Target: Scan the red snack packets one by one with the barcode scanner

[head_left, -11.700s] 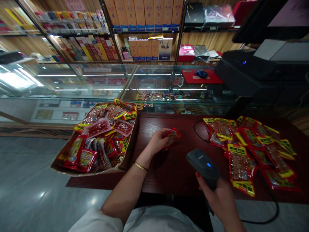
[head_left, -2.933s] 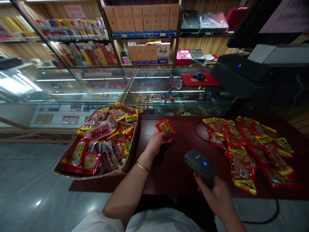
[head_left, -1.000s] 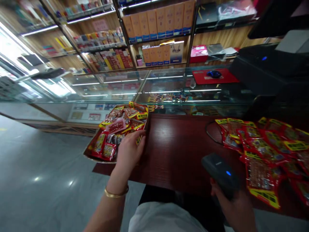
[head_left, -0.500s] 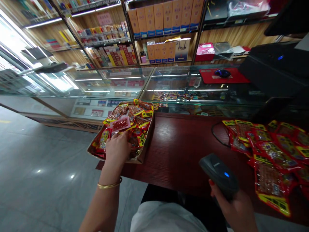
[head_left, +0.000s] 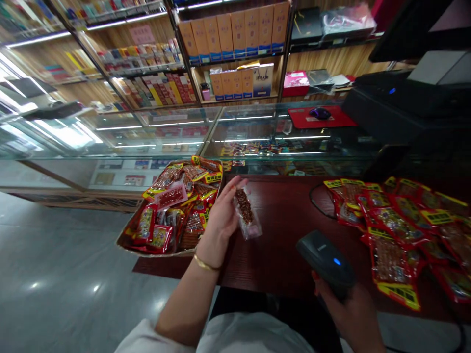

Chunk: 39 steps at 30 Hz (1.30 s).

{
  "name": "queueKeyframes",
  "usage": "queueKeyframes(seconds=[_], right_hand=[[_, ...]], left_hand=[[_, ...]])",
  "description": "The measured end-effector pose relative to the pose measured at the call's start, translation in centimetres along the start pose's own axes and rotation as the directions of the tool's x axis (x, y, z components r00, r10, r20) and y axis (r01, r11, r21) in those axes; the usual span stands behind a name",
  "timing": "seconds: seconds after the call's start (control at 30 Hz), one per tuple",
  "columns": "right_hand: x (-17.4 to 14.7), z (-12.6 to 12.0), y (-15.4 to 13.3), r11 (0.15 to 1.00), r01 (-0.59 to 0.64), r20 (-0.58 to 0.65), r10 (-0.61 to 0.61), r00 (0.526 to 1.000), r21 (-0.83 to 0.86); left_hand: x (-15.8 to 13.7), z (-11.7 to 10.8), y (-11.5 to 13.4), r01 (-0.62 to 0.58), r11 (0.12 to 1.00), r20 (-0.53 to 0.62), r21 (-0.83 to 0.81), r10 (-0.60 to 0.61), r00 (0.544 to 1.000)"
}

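Between the fingers of my left hand (head_left: 223,211) is a small clear snack packet (head_left: 246,212) with dark brown food inside, held above the dark red wooden table (head_left: 274,201). Just left of that hand stands a shallow cardboard box (head_left: 123,240) filled with red and yellow snack packets (head_left: 172,196). My right hand (head_left: 349,309) is wrapped round the handle of a dark barcode scanner (head_left: 326,262), whose blue light is lit. Right of the scanner lies a loose pile of red and yellow snack packets (head_left: 395,245).
A glass display counter (head_left: 253,127) runs behind the table. On it lies a red mouse pad (head_left: 344,120) with a computer mouse (head_left: 320,113), beside a dark machine (head_left: 401,108). A black cable (head_left: 312,201) curves by the pile. Shelves with tan boxes (head_left: 224,37) line the wall.
My left hand has moved right, out of the cardboard box, and now holds the clear snack packet over the table. My right hand still grips the scanner. The whole view has shifted slightly.
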State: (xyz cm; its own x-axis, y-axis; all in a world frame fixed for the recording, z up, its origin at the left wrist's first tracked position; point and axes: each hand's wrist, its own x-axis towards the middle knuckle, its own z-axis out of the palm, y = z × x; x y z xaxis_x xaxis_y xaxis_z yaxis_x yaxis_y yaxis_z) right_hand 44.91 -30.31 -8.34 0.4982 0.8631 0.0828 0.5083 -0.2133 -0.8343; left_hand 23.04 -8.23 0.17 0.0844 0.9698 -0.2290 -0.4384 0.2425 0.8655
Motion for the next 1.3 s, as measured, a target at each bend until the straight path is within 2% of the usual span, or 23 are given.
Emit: queueKeyframes(seconds=[0.1, 0.17, 0.23, 0.3, 0.33, 0.47, 0.67, 0.87, 0.93, 1.0, 1.13, 1.3], right_hand=[[-0.1, -0.4, 0.2, 0.999, 0.034, 0.001, -0.034, 0.999, 0.007], [-0.1, -0.6, 0.5, 0.999, 0.049, 0.013, -0.049, 0.999, 0.006], [-0.1, -0.7, 0.5, 0.999, 0.037, 0.009, -0.037, 0.999, 0.0], [-0.1, -0.7, 0.2, 1.0, 0.016, -0.006, -0.016, 1.0, 0.001], [-0.1, -0.6, 0.0, 1.0, 0.009, -0.01, -0.009, 1.0, 0.007], [0.3, 0.0, -1.2, 1.0, 0.019, 0.019, -0.019, 1.0, 0.016], [0.6, 0.5, -1.9, 0.999, 0.053, 0.115, -0.052, 0.992, 0.0], [0.9, 0.1, -0.9, 0.986, 0.166, 0.161, -0.16, 0.974, -0.022], [1.0, 0.0, -0.6, 0.978, 0.206, 0.158, -0.198, 0.967, -0.032], [1.1, 0.0, -0.5, 0.975, 0.219, 0.159, -0.209, 0.965, -0.046], [1.1, 0.0, -0.3, 0.969, 0.238, 0.162, -0.224, 0.961, -0.072], [1.1, 0.0, -0.3, 0.971, 0.233, 0.171, -0.22, 0.96, -0.059]], left_hand=[[2.9, 2.2, -3.6, 0.173, 0.981, -0.001, -0.087, -0.174, 0.985], [3.9, 2.6, -5.1, 0.31, 0.937, 0.065, -0.16, -0.303, 0.951], [4.1, 2.2, -5.7, 0.475, 0.852, 0.246, -0.221, -0.423, 0.872], [3.8, 1.4, -5.9, 0.595, 0.769, 0.426, -0.233, -0.469, 0.774], [3.6, 1.0, -5.8, 0.62, 0.75, 0.477, -0.228, -0.47, 0.743], [3.6, 0.0, -5.8, 0.631, 0.762, 0.506, -0.15, -0.489, 0.711], [3.9, -0.3, -6.0, 0.594, 0.778, 0.507, 0.203, -0.603, 0.616], [3.8, -0.7, -7.0, 0.564, 0.765, 0.566, 0.311, -0.625, 0.537], [4.1, -0.8, -7.4, 0.534, 0.765, 0.572, 0.36, -0.633, 0.522], [4.5, -0.8, -7.7, 0.491, 0.768, 0.561, 0.411, -0.638, 0.528], [4.7, -0.6, -7.7, 0.482, 0.762, 0.535, 0.432, -0.647, 0.543], [4.1, -0.5, -7.3, 0.635, 0.714, 0.547, 0.296, -0.671, 0.5]])
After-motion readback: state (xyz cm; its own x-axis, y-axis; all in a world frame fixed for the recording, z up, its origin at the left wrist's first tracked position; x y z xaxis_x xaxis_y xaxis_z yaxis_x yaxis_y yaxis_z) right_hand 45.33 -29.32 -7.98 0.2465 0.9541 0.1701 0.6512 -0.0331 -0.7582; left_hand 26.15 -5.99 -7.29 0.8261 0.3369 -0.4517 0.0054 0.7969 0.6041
